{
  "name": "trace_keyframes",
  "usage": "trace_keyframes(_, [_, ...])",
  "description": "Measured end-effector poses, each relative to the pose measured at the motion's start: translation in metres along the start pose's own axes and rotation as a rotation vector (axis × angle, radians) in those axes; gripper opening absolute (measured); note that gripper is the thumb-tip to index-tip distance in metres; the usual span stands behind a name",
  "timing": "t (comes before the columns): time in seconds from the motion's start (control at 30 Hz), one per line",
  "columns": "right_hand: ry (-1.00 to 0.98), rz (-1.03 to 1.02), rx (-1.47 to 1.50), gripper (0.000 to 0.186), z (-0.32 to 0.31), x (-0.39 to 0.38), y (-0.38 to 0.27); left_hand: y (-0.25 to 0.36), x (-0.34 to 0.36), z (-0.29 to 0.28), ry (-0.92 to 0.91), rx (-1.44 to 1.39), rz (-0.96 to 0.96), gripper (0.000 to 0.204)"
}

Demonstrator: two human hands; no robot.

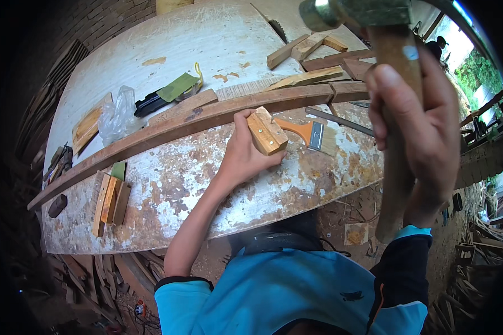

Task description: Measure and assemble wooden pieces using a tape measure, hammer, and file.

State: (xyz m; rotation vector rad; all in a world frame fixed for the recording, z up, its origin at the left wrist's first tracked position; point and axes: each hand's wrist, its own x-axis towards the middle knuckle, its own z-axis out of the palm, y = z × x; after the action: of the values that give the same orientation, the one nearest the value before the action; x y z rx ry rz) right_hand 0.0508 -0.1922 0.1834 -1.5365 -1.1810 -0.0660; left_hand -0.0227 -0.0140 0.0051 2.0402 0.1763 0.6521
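One worn bench (167, 201), probably there to bear the work at a handy height. Across it, one long rail (246, 104), lying beyond the left hand (243, 153), perhaps so as not to hinder the near strip. Close to the near edge, a blue shirt (296, 273). Raised above, a hammer (397, 173), gripped round the handle by the right hand (427, 123), seemingly for control of the head. Toward the bench's left end, a wood stack (110, 201), likely set aside. Just beyond the block (265, 134), a brush (313, 135), lying flat, apparently within reach. Near the bench's middle, the block itself, clasped between left thumb and fingers, presumably for steadiness, with two metal heads (271, 142) left uncovered; hard to tell whether touching the bench. For marks, only a dark emblem (351, 296) on the shirt; no legible writing on hammer, brush or block.
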Motion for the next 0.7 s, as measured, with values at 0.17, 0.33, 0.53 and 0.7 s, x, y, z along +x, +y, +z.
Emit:
trace_keyframes(0.17, [-0.362, 0.02, -0.34, 0.029, 0.023, -0.008, 0.032, 0.003, 0.002, 0.001, -0.007, -0.014, 0.001, 0.086])
trace_keyframes(0.33, [-0.229, 0.211, -0.15, 0.037, -0.007, -0.022, 0.021, 0.002, 0.003, 0.002, -0.012, 0.006, -0.016, 0.086])
trace_keyframes(0.53, [-0.116, 0.361, -0.021, 0.037, -0.013, -0.026, 0.013, -0.007, -0.002, 0.009, 0.053, 0.07, 0.026, 0.097])
trace_keyframes(0.7, [-0.321, 0.539, -0.135, 0.036, -0.002, -0.029, 0.029, -0.02, -0.003, -0.007, -0.038, -0.09, 0.075, 0.091])
